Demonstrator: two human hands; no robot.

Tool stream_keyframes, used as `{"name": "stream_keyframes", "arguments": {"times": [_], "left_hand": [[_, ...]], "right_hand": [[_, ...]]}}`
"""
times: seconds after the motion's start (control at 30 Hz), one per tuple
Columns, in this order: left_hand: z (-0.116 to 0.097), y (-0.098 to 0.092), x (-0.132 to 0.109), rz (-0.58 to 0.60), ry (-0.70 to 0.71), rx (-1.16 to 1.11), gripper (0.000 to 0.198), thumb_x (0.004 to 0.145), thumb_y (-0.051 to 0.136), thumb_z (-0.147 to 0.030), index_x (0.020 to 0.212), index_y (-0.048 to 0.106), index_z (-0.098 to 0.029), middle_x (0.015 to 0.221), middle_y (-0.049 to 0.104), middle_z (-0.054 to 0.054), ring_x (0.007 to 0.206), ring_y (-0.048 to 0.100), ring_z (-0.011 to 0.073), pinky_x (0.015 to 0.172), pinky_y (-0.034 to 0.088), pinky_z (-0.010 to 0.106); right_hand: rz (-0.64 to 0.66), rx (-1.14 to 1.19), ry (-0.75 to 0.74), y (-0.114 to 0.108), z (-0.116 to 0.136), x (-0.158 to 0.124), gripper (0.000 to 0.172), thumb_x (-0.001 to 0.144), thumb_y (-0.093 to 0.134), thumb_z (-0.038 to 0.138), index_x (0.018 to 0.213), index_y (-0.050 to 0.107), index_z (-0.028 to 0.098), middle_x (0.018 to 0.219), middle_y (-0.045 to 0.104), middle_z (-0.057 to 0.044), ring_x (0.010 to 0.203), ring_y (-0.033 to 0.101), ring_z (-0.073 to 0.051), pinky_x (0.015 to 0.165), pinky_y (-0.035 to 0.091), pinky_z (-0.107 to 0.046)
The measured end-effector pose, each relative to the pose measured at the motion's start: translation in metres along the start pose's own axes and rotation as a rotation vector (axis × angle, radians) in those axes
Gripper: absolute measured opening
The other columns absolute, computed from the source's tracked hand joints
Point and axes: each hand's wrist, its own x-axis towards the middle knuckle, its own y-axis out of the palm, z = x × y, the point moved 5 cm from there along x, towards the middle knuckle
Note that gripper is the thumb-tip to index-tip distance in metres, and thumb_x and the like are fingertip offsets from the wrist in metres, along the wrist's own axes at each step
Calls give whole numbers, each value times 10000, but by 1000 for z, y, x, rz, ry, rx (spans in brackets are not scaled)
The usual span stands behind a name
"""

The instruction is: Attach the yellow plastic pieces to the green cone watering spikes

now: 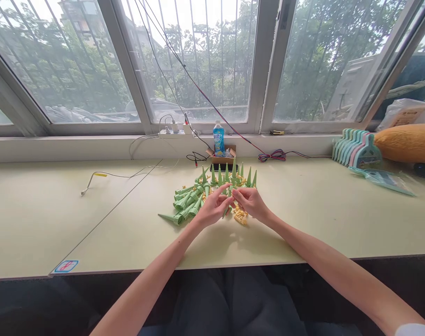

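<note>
1. Bare forearms [156, 275] are stretched over a pale, smooth tabletop [303, 200], with dark cloth trousers [229, 298] seen below its edge.
2. The left hand [214, 205] and right hand [251, 203] are brought close together at the fingertips. The left thumb and forefinger are curved, with a gap between them; the right fingertips are drawn together. Whether anything small is clamped there cannot be told.
3. Fine two-handed fingertip work is judged to be the step in hand; steady fingers and careful alignment would seem to be called for by the next move.
4. Green cones [187, 198] are heaped beyond and left of the hands: slim, tapered, apparently plastic, with wide, collared ends. Others are stood point-up behind.
5. Small yellow pieces [239, 215], stubby and seemingly hard, are piled just below the right hand.
6. Farther back, a glossy blue bottle [218, 139] is placed at a cardboard box [223, 160].
</note>
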Motion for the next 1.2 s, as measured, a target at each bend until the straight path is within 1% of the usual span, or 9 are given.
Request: {"name": "stream_keyframes", "arguments": {"times": [0.13, 0.33, 0.43, 0.6, 0.77, 0.87, 0.97, 1.07, 1.2], "left_hand": [[3, 1, 0, 6, -19, -13, 651, 894, 559, -490, 1405, 379, -131, 799, 682, 56, 510, 549, 91, 458, 417, 198], [4, 1, 0, 19, 1, 14, 615, 909, 536, -485, 1395, 383, -141, 804, 677, 49, 521, 573, 101, 460, 424, 209], [4, 0, 0, 24, 5, 12, 617, 907, 539, -490, 1394, 386, -142, 785, 668, 41, 521, 579, 107, 455, 419, 211], [4, 0, 1, 15, 4, -47, 660, 884, 578, -506, 1393, 398, -127, 783, 671, 42, 527, 584, 115, 481, 439, 231], [2, -1, 1, -9, 12, -109, 612, 912, 540, -500, 1379, 425, -121, 739, 626, 20, 520, 567, 100, 492, 442, 222], [-1, -1, 1, -15, 17, -100, 592, 921, 536, -476, 1377, 428, -115, 707, 614, 11, 514, 553, 91, 500, 436, 214], [-1, 0, 1, -10, 32, -106, 572, 921, 538, -467, 1371, 437, -129, 754, 641, 29, 508, 540, 83, 500, 435, 217], [2, 0, 2, 3, 47, -110, 563, 922, 542, -458, 1374, 437, -140, 780, 652, 37, 491, 524, 75, 492, 434, 220], [5, 0, 3, 15, 54, -95, 544, 919, 546, -442, 1373, 446, -159, 761, 629, 22, 485, 518, 73, 471, 417, 210]], "right_hand": [[-2, -17, 20, 0, -2, 0, 502, 904, 536, 574, 640, 614, 154, 538, 575, -9, 444, 419, -88, 432, 338, -221], [-1, -38, 40, 0, -1, 0, 507, 890, 537, 597, 651, 625, 158, 547, 593, -20, 447, 418, -93, 434, 345, -223], [-6, -55, 41, 0, 1, 0, 518, 883, 537, 610, 647, 627, 157, 537, 588, -15, 442, 415, -92, 431, 339, -223], [-18, -47, 23, -1, 3, 0, 495, 894, 550, 570, 625, 607, 159, 515, 554, 1, 449, 410, -87, 439, 328, -218], [-71, -7, 42, -4, 1, -1, 461, 862, 604, 564, 629, 556, 170, 512, 532, 14, 441, 409, -84, 433, 328, -221], [-148, 1, 47, -8, 1, -1, 423, 799, 677, 570, 702, 525, 188, 520, 505, 42, 441, 423, -87, 426, 335, -220], [-194, 24, 52, -10, 2, -1, 429, 746, 736, 559, 861, 514, 209, 542, 474, 78, 456, 466, -99, 437, 367, -217], [-167, 32, 64, -9, 3, 0, 443, 759, 724, 559, 952, 529, 212, 542, 469, 87, 451, 478, -101, 440, 378, -217], [-87, -27, 65, -5, 3, 1, 411, 834, 621, 595, 844, 595, 184, 548, 533, 42, 436, 453, -92, 432, 364, -226]]}}
